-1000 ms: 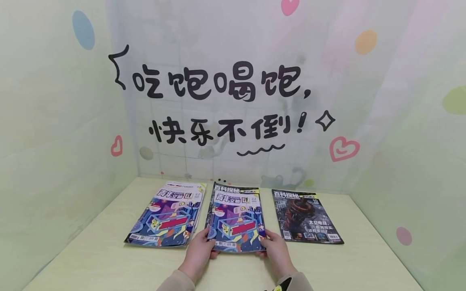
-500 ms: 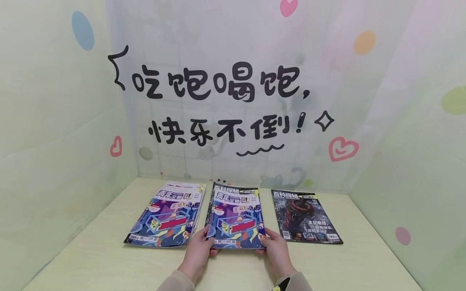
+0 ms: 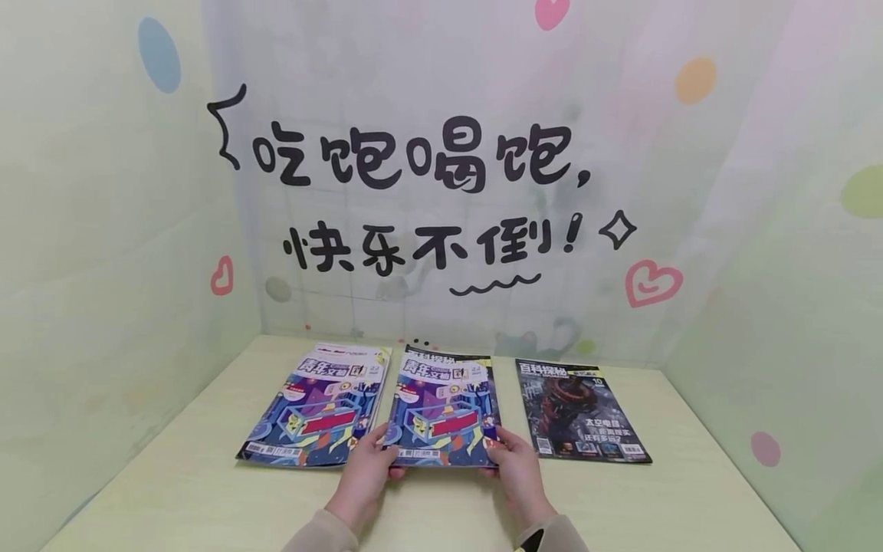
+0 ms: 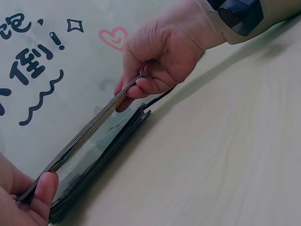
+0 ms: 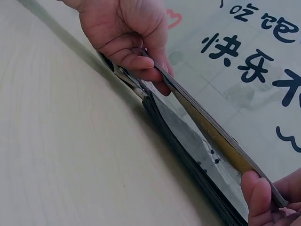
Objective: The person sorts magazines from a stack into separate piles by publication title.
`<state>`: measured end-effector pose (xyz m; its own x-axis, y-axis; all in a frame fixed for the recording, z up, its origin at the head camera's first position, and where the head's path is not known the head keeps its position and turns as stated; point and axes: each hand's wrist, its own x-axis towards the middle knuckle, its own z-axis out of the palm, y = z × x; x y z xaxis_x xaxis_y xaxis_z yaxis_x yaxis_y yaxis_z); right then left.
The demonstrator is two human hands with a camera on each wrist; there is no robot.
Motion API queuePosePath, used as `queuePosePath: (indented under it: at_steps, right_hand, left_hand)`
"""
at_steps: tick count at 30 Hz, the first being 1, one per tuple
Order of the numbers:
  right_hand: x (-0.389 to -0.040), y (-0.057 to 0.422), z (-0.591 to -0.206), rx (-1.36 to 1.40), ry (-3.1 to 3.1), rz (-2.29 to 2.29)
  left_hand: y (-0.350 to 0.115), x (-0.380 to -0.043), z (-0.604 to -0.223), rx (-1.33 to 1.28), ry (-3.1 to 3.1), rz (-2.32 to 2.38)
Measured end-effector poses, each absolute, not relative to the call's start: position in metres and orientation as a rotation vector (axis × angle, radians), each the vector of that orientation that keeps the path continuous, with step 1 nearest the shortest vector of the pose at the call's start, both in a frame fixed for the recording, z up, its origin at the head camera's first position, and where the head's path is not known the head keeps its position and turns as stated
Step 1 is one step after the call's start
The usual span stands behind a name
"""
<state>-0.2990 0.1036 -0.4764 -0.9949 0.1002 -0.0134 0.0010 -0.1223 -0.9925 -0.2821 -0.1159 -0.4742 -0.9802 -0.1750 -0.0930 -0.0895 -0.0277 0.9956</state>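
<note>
My left hand [image 3: 366,471] and right hand [image 3: 520,468] pinch the near corners of a purple illustrated magazine [image 3: 441,418], thumbs on its cover and fingers beneath. Under it lies a dark-covered magazine [image 3: 483,362], showing along the far and right edges. Both wrist views show a gap between the lifted near edge of the held magazine [image 5: 221,136] and a pile of magazines [image 5: 183,150] on the table. In the left wrist view the right hand [image 4: 160,52] grips the opposite corner. Whether the far edge touches the pile cannot be seen.
To the left lies a stack of magazines [image 3: 317,418] topped by the same purple cover, close to my left hand. A dark magazine [image 3: 579,414] lies at the right. Printed cloth walls [image 3: 441,307] enclose the pale table [image 3: 441,521] at the back and sides.
Both hands have shifted the purple magazine slightly left and away from me. More of the dark magazine's title is covered, and more of its right edge shows.
</note>
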Motion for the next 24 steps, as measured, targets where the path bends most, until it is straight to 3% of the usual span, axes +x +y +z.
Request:
queuePosePath:
  at_steps: [11,24]
  right_hand:
    - [-0.290,0.074,-0.471,-0.063,-2.039,2.325]
    - [-0.284,0.011,-0.461,0.072,-2.008,2.443]
  left_hand:
    - [-0.151,-0.276,-0.467,0.292,-2.222,-2.093]
    - [-0.223,-0.264,-0.459,0.323,-2.299,-2.028]
